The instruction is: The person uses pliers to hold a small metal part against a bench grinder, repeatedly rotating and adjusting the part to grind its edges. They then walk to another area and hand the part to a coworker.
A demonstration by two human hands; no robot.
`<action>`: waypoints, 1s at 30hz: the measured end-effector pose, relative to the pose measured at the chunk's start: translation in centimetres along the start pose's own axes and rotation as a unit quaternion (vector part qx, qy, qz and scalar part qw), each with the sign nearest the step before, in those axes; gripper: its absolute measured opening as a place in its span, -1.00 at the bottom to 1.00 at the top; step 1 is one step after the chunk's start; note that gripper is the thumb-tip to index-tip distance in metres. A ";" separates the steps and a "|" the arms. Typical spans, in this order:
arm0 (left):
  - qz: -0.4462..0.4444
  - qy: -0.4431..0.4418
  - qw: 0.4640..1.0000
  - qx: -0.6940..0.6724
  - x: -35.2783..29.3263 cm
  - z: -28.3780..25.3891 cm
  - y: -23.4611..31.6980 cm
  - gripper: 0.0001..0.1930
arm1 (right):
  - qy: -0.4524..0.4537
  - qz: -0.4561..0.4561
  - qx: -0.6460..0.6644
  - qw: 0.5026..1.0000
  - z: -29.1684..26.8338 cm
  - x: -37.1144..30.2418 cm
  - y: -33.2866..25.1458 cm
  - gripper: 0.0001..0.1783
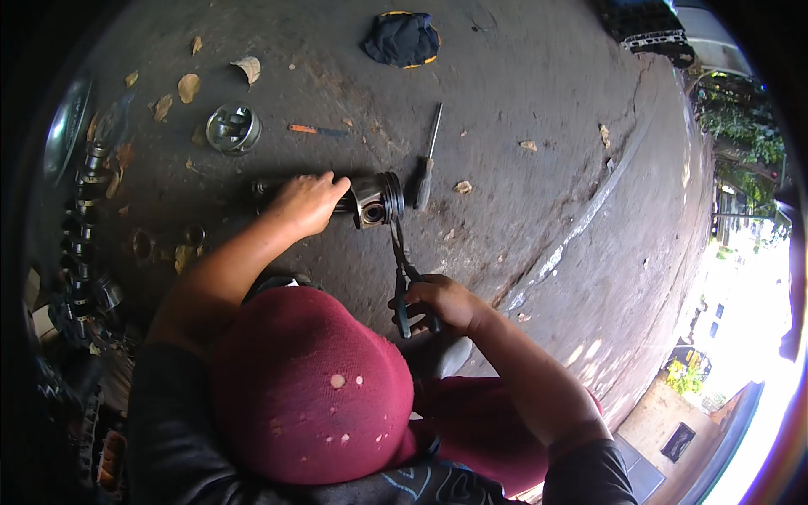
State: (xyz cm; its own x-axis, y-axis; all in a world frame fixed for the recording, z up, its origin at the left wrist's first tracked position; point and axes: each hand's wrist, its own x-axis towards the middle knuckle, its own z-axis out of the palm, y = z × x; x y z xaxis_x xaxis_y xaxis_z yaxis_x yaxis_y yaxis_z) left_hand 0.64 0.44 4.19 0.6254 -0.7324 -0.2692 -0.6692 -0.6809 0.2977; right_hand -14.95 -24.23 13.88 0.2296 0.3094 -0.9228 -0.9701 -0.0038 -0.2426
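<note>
A piston (369, 208) with its connecting rod lies on its side on the ground, its ringed crown facing right. My left hand (303, 204) is closed over the rod, which it mostly hides, with its fingertips close to the piston skirt. In my right hand (444, 303) is a pair of pliers (401, 261) with dark green handles, the fingers wrapped round the grips. The plier jaws reach up to the near edge of the piston rings (393, 197); whether they grip a ring is too small to tell. A screwdriver (427, 172) lies just right of the piston.
Beyond my left hand stands another piston (233, 129), near an orange-and-dark blade (318, 130). A dark cloth (402, 39) lies at the far side. A crankshaft (80, 244) and other metal parts line the left. My maroon-clad knee (307, 379) rises in front. Dry leaves (188, 87) are scattered about.
</note>
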 end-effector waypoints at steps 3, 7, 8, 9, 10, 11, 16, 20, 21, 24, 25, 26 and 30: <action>0.032 -0.040 0.998 0.019 0.1 -1.1 1.2 -0.67 | 0.038 -0.030 -0.049 0.998 0.6 0.3 1.0 -0.61; 0.093 -0.032 0.989 0.114 0.2 -2.7 3.1 -0.79 | 0.073 0.007 -0.190 0.979 0.3 0.2 0.5 -0.61; 0.100 -0.036 0.986 0.132 0.5 -3.1 3.4 -0.79 | 0.086 0.018 -0.214 0.973 0.1 0.0 0.2 -0.59; 0.107 -0.037 0.983 0.146 0.7 -3.3 3.7 -0.79 | 0.097 0.030 -0.239 0.966 -0.1 -0.4 -0.1 -0.56; 0.117 -0.038 0.979 0.162 0.9 -3.6 3.8 -0.81 | 0.111 0.024 -0.277 0.954 -0.2 -0.6 -0.3 -0.54; 0.127 -0.038 0.977 0.169 1.2 -3.9 3.9 -0.82 | 0.123 0.016 -0.318 0.940 -0.4 -0.9 -0.7 -0.51; 0.180 -0.041 0.966 0.182 3.1 -5.2 4.0 -0.88 | 0.155 0.001 -0.452 0.878 -0.8 -1.9 -2.5 -0.40; 0.184 -0.082 0.962 0.184 5.2 -5.8 4.8 -0.82 | 0.135 0.040 -0.453 0.880 -1.3 -2.4 -3.2 -0.39; 0.182 -0.099 0.958 0.196 5.6 -5.9 5.2 -0.82 | 0.149 0.031 -0.454 0.878 -1.4 -2.3 -3.0 -0.40; 0.186 -0.114 0.950 0.223 6.7 -6.0 6.2 -0.81 | 0.126 0.005 -0.412 0.902 -2.2 -2.1 -2.3 -0.49; 0.191 -0.113 0.947 0.233 6.9 -6.0 6.5 -0.80 | 0.120 0.010 -0.391 0.913 -2.5 -1.8 -2.0 -0.52; 0.196 -0.111 0.943 0.245 7.1 -6.0 6.8 -0.80 | 0.115 0.013 -0.369 0.922 -2.8 -1.5 -1.8 -0.55; 0.198 -0.105 0.938 0.264 7.4 -6.0 7.4 -0.80 | 0.083 0.003 -0.252 0.964 -4.2 -0.6 -1.3 -0.64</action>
State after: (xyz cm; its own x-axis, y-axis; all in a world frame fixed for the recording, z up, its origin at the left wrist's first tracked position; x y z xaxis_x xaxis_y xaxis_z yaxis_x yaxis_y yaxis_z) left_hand 2.73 -9.99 9.92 0.2301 -0.8757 -0.4246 -0.9726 -0.2224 -0.0685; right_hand -13.47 -28.37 13.52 0.2748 0.1508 -0.9496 -0.8200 -0.4790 -0.3134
